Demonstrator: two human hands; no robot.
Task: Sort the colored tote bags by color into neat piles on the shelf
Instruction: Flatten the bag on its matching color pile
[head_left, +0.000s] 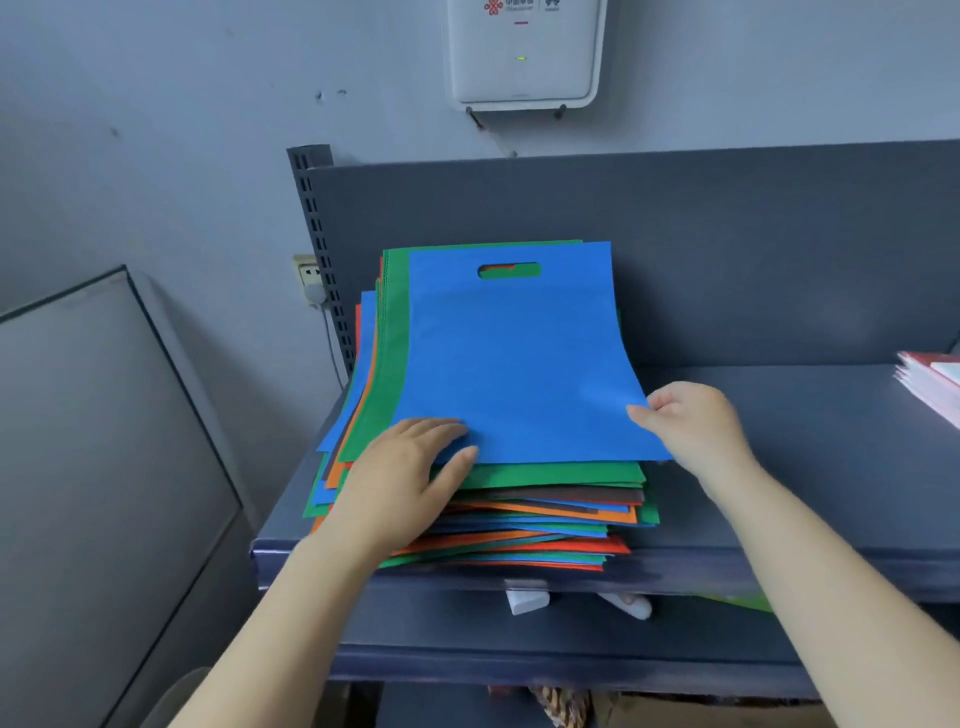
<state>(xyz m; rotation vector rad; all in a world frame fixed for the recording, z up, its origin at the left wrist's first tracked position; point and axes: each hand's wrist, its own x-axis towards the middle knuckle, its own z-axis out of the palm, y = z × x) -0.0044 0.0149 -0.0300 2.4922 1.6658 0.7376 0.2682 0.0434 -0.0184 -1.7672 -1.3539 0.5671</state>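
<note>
Overhead, wall box (524, 57) with red knot logo, lettering too blurred.

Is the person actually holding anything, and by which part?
The right hand pinches the top blue non-woven tote bag at its near right corner. The left hand rests flat on its near left corner.

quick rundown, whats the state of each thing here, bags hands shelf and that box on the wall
blue tote bag: top of the stack, flat, skewed against the bags under it
mixed stack: unsorted, edges fanned out
left hand: flat on the blue tote bag's near left corner
right hand: pinching the bag's near right edge
shelf: holds the stack at its left end
wall box: green light on
</note>
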